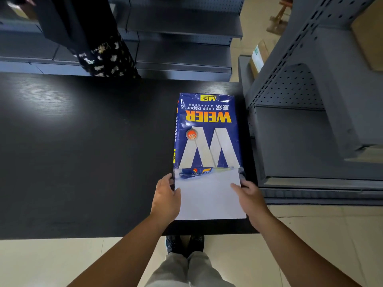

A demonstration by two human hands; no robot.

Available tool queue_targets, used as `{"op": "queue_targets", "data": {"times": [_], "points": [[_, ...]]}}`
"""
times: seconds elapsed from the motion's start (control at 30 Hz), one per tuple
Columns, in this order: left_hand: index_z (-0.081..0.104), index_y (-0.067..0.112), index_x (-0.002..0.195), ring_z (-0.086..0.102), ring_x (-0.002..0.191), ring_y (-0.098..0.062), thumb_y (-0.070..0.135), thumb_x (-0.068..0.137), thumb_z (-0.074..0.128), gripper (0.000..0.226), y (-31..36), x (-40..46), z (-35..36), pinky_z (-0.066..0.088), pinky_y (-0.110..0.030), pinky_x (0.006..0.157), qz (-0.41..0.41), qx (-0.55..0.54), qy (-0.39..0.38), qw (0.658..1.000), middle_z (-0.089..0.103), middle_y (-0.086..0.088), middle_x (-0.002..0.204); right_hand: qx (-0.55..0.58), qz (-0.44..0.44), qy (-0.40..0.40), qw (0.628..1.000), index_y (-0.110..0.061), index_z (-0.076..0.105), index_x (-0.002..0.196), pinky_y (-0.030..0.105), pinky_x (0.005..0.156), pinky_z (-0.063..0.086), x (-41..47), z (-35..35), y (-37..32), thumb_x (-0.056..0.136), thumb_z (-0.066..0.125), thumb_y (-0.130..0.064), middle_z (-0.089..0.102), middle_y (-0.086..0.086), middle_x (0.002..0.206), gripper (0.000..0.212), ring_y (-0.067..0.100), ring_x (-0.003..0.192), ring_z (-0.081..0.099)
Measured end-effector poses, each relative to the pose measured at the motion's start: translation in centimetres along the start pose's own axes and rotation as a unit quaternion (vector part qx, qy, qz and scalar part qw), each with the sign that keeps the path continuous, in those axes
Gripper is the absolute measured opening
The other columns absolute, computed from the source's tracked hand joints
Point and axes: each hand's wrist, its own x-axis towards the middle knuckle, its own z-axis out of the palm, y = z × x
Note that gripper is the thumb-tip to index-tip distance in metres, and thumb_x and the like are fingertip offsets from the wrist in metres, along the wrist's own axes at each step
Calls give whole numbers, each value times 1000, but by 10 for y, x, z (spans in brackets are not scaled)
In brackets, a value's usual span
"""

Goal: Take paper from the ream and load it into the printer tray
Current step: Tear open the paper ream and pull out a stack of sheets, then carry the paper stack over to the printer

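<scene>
Blue ream lies lengthwise away from person, open end near; both hands' fingers clamp paper.

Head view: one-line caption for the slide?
Both hands, left hand and right hand, grip white paper protruding from the blue ream on a black table.

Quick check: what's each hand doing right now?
Left hand: gripping the left edge of the white paper.
Right hand: gripping its right edge.

I stand in a shop or stockroom. Grey metal shelving with perforated back panels on the right; more dark shelf units along the far side. Cardboard boxes on far-right shelves. Pale tiled floor.
</scene>
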Motion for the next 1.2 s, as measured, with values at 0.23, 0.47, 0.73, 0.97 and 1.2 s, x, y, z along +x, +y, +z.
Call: {"op": "queue_targets", "data": {"times": [0.23, 0.47, 0.73, 0.97, 1.2], "points": [[49, 23, 136, 66, 94, -12, 34, 91, 59, 47, -1, 7, -11, 58, -38, 83, -49, -80, -17, 995, 64, 8, 118, -25, -29, 1, 999, -26, 55, 122, 35, 67, 59, -8, 3, -14, 94, 63, -11, 74, 2, 98, 33, 21, 84, 73], [48, 22, 138, 67, 102, -18, 25, 91, 62, 49, 1, 16, -6, 57, -40, 88, -34, -109, -45, 992, 67, 0, 120, -21, 47, -59, 997, -10, 62, 109, 48, 79, 58, -10, -3, 0, 92, 63, -10, 74, 15, 104, 17, 31, 92, 72], [26, 34, 151, 60, 119, -20, 31, 92, 58, 67, -17, 6, -1, 53, -45, 97, -7, -80, -75, 994, 55, 8, 139, -6, -26, -9, 1000, -35, 55, 137, 34, 70, 59, -18, 2, -4, 95, 55, -5, 80, 2, 89, 51, 24, 86, 75], [44, 36, 142, 64, 105, -14, 23, 95, 53, 50, -13, -24, -3, 54, -31, 90, 28, -67, -72, 995, 66, 7, 121, -24, -41, 13, 999, -33, 52, 141, 45, 85, 58, -48, -4, 5, 95, 54, -4, 80, -8, 80, 54, 26, 89, 74], [50, 31, 135, 60, 105, -10, 13, 95, 54, 44, -16, -95, -2, 44, -25, 89, 45, -97, -24, 994, 62, 13, 117, -18, -87, -1, 996, -29, 57, 135, 32, 72, 56, -85, -22, 27, 94, 54, 2, 79, -13, 78, 52, 17, 77, 74]]}}
